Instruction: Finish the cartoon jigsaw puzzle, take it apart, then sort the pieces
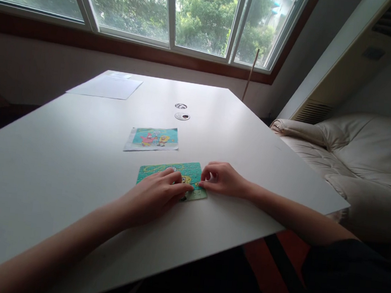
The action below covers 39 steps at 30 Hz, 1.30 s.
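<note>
A green jigsaw puzzle (156, 166) with a yellow cartoon figure lies flat on the white table in front of me. My left hand (163, 187) rests over its lower left part, covering much of the picture, with the thumb stretched along the surface. At the puzzle's right edge, my right hand (218, 179) has thumb and forefinger pinched together on a small puzzle piece (197, 184), partly hidden by the fingertips. At the lower right, a paler green part of the puzzle shows. Just beyond it lies a picture sheet (154, 139) with pink and yellow cartoon figures.
Two small round discs (182, 116) lie farther back on the white table (74, 166). White paper (106, 86) is at the far left corner. A cream sofa (365, 155) stands to the right, and a thin stick (250, 75) leans below the window.
</note>
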Motion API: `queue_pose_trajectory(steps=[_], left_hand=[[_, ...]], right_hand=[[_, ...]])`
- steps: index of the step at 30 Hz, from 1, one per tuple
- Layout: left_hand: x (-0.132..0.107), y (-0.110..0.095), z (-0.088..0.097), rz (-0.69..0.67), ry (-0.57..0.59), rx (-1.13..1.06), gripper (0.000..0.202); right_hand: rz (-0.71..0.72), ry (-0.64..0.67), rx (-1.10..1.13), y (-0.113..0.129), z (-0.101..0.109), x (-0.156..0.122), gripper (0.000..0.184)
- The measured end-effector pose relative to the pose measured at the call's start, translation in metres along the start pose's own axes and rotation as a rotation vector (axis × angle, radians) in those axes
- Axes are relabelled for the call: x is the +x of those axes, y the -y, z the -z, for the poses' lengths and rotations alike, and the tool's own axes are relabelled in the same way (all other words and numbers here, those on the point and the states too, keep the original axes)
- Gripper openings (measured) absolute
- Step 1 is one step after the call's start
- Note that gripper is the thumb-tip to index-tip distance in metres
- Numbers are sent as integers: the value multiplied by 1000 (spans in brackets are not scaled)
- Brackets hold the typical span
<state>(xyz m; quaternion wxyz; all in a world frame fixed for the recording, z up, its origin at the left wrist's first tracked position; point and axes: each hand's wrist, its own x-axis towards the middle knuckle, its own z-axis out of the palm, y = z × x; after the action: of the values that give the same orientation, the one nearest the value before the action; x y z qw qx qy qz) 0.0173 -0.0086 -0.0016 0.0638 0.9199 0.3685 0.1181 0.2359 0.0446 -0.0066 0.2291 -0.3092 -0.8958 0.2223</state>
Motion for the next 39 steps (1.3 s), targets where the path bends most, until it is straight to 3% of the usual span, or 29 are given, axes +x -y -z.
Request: queue_pose_trajectory(steps=[8, 13, 20, 25, 32, 39], left_hand=[[2, -1, 3, 30, 24, -88, 27], [-1, 4, 4, 16, 45, -77, 28], [-15, 53, 21, 124, -25, 84, 34], [-28, 82, 32, 228, 89, 164, 51], [-32, 86, 37, 279, 141, 114, 53], [-31, 88, 34, 280, 155, 95, 54]], right_hand=[[-136, 57, 24, 7, 0, 5, 10], [-139, 79, 70, 4, 5, 5, 12], [-148, -18, 6, -14, 12, 2, 9], [-126, -36, 20, -11, 7, 1, 10], [-131, -51, -37, -3, -5, 3, 21], [-120, -19, -79, -1, -6, 5, 17]])
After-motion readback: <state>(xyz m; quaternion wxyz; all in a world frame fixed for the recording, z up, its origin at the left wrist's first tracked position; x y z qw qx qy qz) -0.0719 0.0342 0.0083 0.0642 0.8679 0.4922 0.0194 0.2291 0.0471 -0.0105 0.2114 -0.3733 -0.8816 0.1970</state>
